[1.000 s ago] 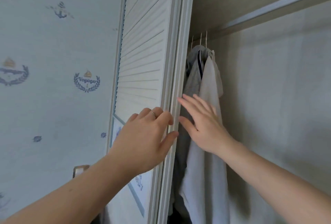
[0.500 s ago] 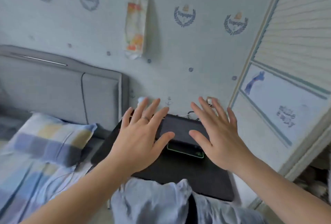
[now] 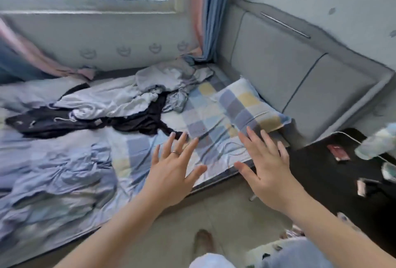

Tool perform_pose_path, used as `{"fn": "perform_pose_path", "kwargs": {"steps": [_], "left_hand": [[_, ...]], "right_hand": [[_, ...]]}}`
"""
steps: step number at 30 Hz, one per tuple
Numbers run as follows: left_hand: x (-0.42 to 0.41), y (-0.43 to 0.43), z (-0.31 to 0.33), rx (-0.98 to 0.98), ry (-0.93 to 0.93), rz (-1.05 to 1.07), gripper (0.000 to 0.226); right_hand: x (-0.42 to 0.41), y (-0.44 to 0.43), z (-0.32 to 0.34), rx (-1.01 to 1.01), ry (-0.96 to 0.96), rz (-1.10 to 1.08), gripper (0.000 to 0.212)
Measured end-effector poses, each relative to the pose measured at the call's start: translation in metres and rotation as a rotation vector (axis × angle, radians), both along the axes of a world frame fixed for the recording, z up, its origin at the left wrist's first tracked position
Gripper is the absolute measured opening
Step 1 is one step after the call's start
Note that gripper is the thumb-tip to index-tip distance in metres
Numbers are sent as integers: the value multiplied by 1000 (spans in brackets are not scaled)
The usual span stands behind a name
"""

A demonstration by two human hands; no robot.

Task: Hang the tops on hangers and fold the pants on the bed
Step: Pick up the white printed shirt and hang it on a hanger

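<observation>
Now we hold our left hand (image 3: pixel 171 175) and right hand (image 3: pixel 267 173) out empty, fingers spread, over the near edge of the bed (image 3: pixel 203 113). Farther back on it lie a black garment (image 3: pixel 137 121) and crumpled pale garments (image 3: pixel 111 100), left of the checked pillow (image 3: pixel 246 105).

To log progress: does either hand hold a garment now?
No, the left hand and right hand are spread open and empty.

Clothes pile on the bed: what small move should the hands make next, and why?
Probably reach the left hand forward and grip the black garment: it is the nearest piece, and this hand and the right hand are open, holding nothing.
</observation>
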State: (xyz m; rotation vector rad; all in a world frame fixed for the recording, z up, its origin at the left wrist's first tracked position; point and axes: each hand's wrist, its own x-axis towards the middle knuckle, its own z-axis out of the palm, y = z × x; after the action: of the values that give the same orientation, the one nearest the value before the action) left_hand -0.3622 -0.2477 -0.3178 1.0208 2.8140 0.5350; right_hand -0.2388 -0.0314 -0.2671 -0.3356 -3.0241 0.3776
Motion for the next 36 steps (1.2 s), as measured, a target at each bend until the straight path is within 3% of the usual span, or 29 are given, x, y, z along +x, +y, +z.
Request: {"fn": "perform_pose_path", "kwargs": {"steps": [7,12,17,20,22,25,30,36], "left_hand": [[-44,-102,-40,-4,-160,349,84],[-100,-142,-55,-13,-192,498,76],[-151,-165,-74,-39,-266,593,82],[-172,-178,-87,-25,-308,668,77],[-182,-186,-93,-21,-322,717,87],[-201,-200,-100,-37,-354,775,93],[-253,-223,-106,-14,-352,816,68],[-336,-257,-130,-15,-381,775,65]], "right_hand": [[-118,-69,-39,-170,-112,262,67],[-196,-109,-62,-209,-159,394,72],[-271,-135,-85,-238,-257,487,77],[-312,-148,-98,-249,-346,518,69],[-335,-157,-105,-251,-384,541,64],[-369,-169,-108,-228,-422,581,64],[-422,-193,-106,-211,-413,625,64],[-497,-224,-134,-186,-361,554,66]]}}
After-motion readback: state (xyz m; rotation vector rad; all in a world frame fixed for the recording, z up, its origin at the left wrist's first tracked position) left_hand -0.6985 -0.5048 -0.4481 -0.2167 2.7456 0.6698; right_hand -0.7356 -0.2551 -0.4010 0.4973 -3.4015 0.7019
